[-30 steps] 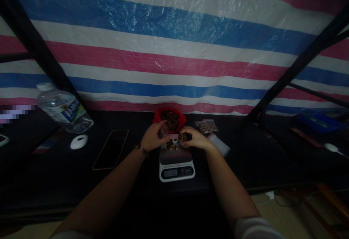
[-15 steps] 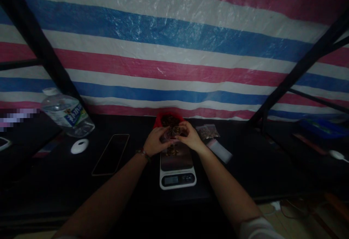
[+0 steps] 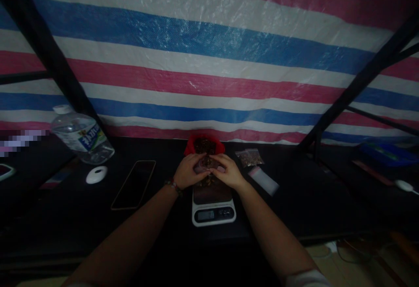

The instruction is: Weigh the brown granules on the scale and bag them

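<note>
Over the back of a white kitchen scale (image 3: 214, 217), my left hand (image 3: 190, 171) and my right hand (image 3: 230, 172) face each other, thumbs almost touching. Both are closed on a small clear plastic bag (image 3: 204, 164), its edges partly hidden by fingers. Small brownish-gold pieces show in or behind it; I cannot tell which. More small pieces (image 3: 207, 182) lie on the scale's dark plate below my thumbs. Just behind my fingertips sits a red bag (image 3: 190, 145), open at the top and filled with dark brown small pieces.
Right of the scale lie filled clear zip bags (image 3: 250, 158) and a stack of flat zip bags (image 3: 264, 181). On the left are a phone (image 3: 134, 185), a white mouse (image 3: 96, 175) and a large water bottle (image 3: 85, 136). Black metal posts (image 3: 62, 77) and a striped plastic sheet (image 3: 209, 82) stand behind.
My right hand has shifted slightly, its fingers now lower and nearer to my left hand. The thumbs have come together in front of the clear bag.
</note>
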Available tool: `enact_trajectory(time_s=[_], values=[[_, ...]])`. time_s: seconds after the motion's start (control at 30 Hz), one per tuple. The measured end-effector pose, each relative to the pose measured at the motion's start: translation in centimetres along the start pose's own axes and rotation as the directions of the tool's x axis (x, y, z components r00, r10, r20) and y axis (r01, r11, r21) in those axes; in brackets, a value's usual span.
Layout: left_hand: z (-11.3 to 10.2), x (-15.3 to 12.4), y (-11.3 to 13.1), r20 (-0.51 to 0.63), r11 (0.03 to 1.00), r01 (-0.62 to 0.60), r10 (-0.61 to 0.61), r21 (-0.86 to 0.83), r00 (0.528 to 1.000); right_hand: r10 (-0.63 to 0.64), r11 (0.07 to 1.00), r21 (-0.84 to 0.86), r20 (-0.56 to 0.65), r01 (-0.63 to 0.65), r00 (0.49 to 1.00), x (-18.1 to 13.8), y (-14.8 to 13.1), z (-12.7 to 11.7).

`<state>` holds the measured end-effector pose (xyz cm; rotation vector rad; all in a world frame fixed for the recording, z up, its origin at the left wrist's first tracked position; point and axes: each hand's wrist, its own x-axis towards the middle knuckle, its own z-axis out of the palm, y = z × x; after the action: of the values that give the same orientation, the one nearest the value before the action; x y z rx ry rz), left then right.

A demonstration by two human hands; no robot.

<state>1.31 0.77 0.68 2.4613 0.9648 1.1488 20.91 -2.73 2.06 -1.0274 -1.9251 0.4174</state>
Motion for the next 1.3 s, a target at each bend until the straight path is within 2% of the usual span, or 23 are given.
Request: enact_trajectory(time_s=[0.2, 0.27, 0.43, 0.6, 0.97, 1.2, 1.3], values=[[0.1, -0.2, 0.2, 0.011, 1.000, 0.006, -0.006, -0.001, 1.000, 0.163, 0.979, 0.129, -0.014, -0.160, 0.986, -0.4, 0.0, 0.5], [0.2, -0.2, 0.2, 0.015, 1.000, -0.009, 0.009, -0.001, 1.000, 0.129, 0.987, 0.100, -0.004, -0.128, 0.992, -0.3, -0.2, 0.4], [0.3, -0.3, 0.3, 0.016, 1.000, -0.013, 0.013, -0.004, 1.000, -0.053, 0.998, 0.024, -0.008, 0.054, 0.999, -0.2, -0.6, -0.1], [0.3, -0.3, 0.6, 0.025, 1.000, -0.005, 0.005, 0.001, 1.000, -0.098, 0.995, 0.014, 0.017, 0.098, 0.995, -0.4, -0.6, -0.1], [0.4, -0.3, 1.0, 0.007, 1.000, 0.022, -0.022, -0.015, 1.000, -0.084, 0.996, -0.015, 0.019, 0.084, 0.996, -0.5, -0.7, -0.2], [0.2, -0.2, 0.6, 0.003, 0.999, 0.020, -0.020, -0.025, 1.000, -0.044, 0.998, -0.040, 0.114, 0.049, 0.993, -0.3, -0.7, -1.0], [0.2, -0.2, 0.4, -0.011, 0.998, 0.055, -0.055, -0.024, 0.998, -0.005, 0.997, -0.073, 0.066, 0.010, 0.998, -0.1, 0.5, -1.8]])
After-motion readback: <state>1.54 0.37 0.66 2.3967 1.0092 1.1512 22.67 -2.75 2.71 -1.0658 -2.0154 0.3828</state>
